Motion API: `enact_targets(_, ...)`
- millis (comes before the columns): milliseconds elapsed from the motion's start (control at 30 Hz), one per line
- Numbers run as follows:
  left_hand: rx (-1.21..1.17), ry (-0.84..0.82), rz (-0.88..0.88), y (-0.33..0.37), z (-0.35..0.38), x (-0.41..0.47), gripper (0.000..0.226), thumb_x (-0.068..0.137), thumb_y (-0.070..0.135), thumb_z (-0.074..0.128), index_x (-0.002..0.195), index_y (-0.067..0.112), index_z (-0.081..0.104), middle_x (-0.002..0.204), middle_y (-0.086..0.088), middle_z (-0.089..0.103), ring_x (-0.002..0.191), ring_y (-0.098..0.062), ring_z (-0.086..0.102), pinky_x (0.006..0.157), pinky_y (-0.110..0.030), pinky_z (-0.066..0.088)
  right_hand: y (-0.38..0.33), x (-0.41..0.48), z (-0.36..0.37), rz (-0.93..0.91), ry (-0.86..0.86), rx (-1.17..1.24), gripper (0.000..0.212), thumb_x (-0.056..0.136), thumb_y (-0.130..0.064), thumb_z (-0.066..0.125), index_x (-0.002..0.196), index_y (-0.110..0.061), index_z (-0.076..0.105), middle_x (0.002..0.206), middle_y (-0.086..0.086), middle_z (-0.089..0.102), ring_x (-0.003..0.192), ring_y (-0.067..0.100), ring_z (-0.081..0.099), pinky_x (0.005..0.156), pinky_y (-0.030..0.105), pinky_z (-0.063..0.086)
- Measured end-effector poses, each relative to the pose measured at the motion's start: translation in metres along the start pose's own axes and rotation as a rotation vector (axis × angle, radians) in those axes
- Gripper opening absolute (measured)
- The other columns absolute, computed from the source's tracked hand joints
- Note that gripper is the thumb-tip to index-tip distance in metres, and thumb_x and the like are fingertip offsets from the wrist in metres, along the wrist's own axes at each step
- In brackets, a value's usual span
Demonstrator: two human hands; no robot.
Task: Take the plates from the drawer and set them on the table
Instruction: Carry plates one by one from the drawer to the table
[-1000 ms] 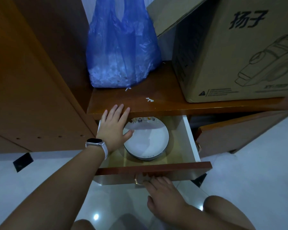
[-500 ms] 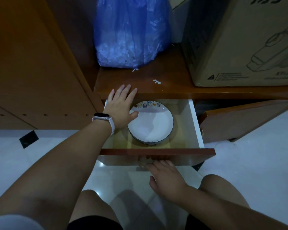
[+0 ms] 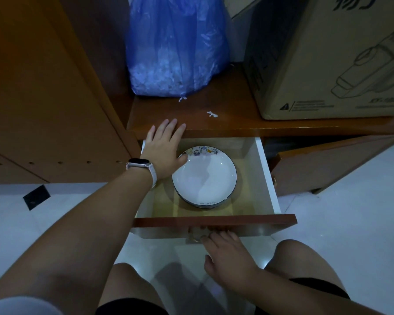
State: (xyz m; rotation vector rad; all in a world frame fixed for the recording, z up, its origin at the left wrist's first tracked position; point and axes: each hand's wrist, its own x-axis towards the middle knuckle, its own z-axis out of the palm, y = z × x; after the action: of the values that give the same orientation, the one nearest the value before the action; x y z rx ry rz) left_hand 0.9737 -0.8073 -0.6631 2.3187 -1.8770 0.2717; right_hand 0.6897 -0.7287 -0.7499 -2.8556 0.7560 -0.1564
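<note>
A stack of white plates [image 3: 205, 176] with a dark rim and small coloured figures at the far edge lies in the open drawer [image 3: 265, 171]. My left hand [image 3: 164, 146] reaches over the drawer's left side, fingers straight on the edge of the wooden top, thumb touching the top plate's left rim. My right hand [image 3: 225, 248] is below the red-brown drawer front [image 3: 248, 219], fingers curled at the metal handle [image 3: 195, 235], mostly hidden by them.
A blue plastic bag [image 3: 175, 46] and a large cardboard box [image 3: 328, 57] stand on the wooden top [image 3: 225, 123]. A tall wooden panel [image 3: 43, 98] rises at the left. A cabinet door [image 3: 328, 164] stands ajar at the right. My knees are over the white tiled floor [image 3: 350, 212].
The drawer has slid further out, showing the whole plate stack. The view dipped down. My left hand kept its place, with the thumb at the plate's rim.
</note>
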Motion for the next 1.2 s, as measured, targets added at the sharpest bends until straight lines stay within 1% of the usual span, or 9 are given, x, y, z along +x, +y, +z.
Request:
enact_targets(300,0.006,-0.017,0.003,-0.001,0.001,0.000,0.083,0.078,0.049,0.059,0.149,0.021,0.026,0.156,-0.008,0.026,0.145,-0.027,0.017,0.115,-0.050,0.013,-0.004,-0.006,-0.006,-0.034,-0.055,0.007,0.044,0.067,-0.041,0.057,0.106,-0.022,0.067,0.087,-0.005,0.067,0.082,0.016,0.061,0.082,0.030,0.032)
enact_targets(467,-0.047,-0.018,0.004,0.000,-0.004,-0.003,0.079,0.078,0.041,0.060,0.148,0.021,0.029,0.155,-0.009,0.028,0.145,-0.028,0.019,0.115,-0.050,0.014,0.001,-0.007,-0.033,-0.021,-0.241,0.086,0.044,0.074,-0.044,0.051,0.113,-0.026,0.062,0.101,-0.007,0.065,0.092,0.016,0.062,0.079,0.028,0.051)
enact_targets(567,-0.142,0.090,0.039,0.006,-0.005,-0.015,0.068,0.077,0.028,0.063,0.140,0.014,0.043,0.148,-0.014,0.040,0.138,-0.032,0.033,0.110,-0.048,0.028,-0.001,0.000,-0.069,-0.046,-0.313,0.205,0.047,0.084,-0.044,0.043,0.125,-0.027,0.055,0.112,-0.002,0.062,0.104,0.019,0.058,0.085,0.035,0.050)
enact_targets(633,-0.176,0.105,0.059,0.010,-0.005,-0.026,0.056,0.080,0.029,0.056,0.133,0.012,0.050,0.139,-0.013,0.048,0.128,-0.032,0.044,0.101,-0.046,0.038,-0.002,0.009,-0.102,-0.015,-0.308,0.343,0.043,0.087,-0.046,0.041,0.126,-0.033,0.054,0.113,-0.007,0.062,0.106,0.014,0.056,0.090,0.034,0.048)
enact_targets(733,-0.192,-0.100,0.019,0.014,-0.001,-0.038,0.045,0.087,0.037,0.046,0.127,0.017,0.055,0.122,-0.005,0.060,0.112,-0.027,0.054,0.089,-0.038,0.045,0.008,0.033,-0.141,0.098,-0.233,0.552,0.025,0.090,-0.038,0.053,0.111,-0.030,0.061,0.098,-0.011,0.065,0.090,0.009,0.060,0.083,0.032,0.050)
enact_targets(867,-0.320,-0.293,-0.199,0.009,0.012,-0.040,0.045,0.087,0.040,0.047,0.127,0.021,0.057,0.120,-0.003,0.063,0.102,-0.023,0.059,0.073,-0.030,0.047,0.050,0.083,-0.150,0.349,-0.175,0.590,0.024,0.093,-0.029,0.056,0.115,-0.022,0.061,0.085,-0.014,0.060,0.079,0.012,0.061,0.073,0.031,0.050)
enact_targets(1000,-0.368,-0.403,-0.281,0.012,0.014,-0.036,0.047,0.080,0.039,0.045,0.121,0.021,0.058,0.113,-0.004,0.064,0.090,-0.024,0.062,0.065,-0.028,0.046,0.093,0.129,-0.127,0.546,-0.243,0.577,0.036,0.093,-0.032,0.053,0.127,-0.017,0.051,0.095,0.003,0.065,0.075,0.018,0.060,0.062,0.029,0.044)
enact_targets(1100,-0.393,-0.460,-0.370,0.017,0.015,-0.032,0.038,0.077,0.036,0.047,0.107,0.017,0.060,0.099,-0.005,0.066,0.079,-0.024,0.063,0.065,-0.033,0.055,0.109,0.149,-0.107,0.598,-0.271,0.497,0.047,0.093,-0.037,0.052,0.135,-0.017,0.047,0.114,0.004,0.061,0.088,0.017,0.057,0.068,0.028,0.045)
enact_targets(1200,-0.368,-0.514,-0.446,0.023,0.019,-0.028,0.030,0.086,0.029,0.053,0.108,0.010,0.060,0.102,-0.009,0.066,0.086,-0.027,0.064,0.073,-0.033,0.055,0.115,0.158,-0.093,0.605,-0.314,0.454,0.044,0.092,-0.039,0.050,0.130,-0.017,0.051,0.113,0.002,0.064,0.091,0.017,0.059,0.071,0.030,0.050)
